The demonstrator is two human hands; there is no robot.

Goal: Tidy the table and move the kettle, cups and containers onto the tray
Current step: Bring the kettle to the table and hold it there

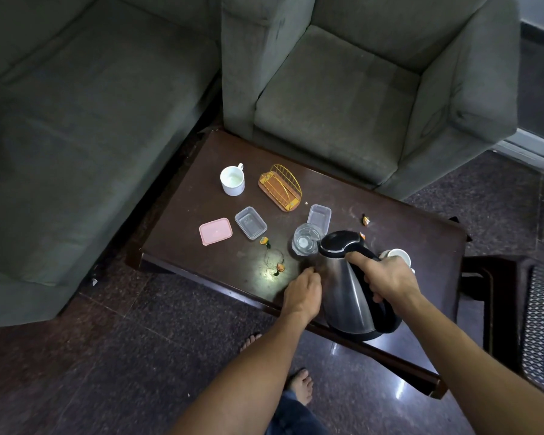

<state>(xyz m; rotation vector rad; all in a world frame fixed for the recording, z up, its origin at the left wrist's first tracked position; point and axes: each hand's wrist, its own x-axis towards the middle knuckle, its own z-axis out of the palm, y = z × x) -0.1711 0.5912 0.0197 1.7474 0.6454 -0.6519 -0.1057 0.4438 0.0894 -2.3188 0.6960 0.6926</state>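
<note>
The right hand [387, 279] grips the black plastic handle of a rounded, brushed-steel kettle [347, 296]. The left hand [302, 293] rests curled against its smooth side, holding nothing. Both are above a dark wooden table [182, 246].

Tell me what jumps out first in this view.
The stainless steel kettle with black lid and handle at the dark wooden table's near edge, right hand gripping its handle, left hand against its side. Behind it, an orange wire rack stands mid-table, with a white ceramic mug to its left.
</note>
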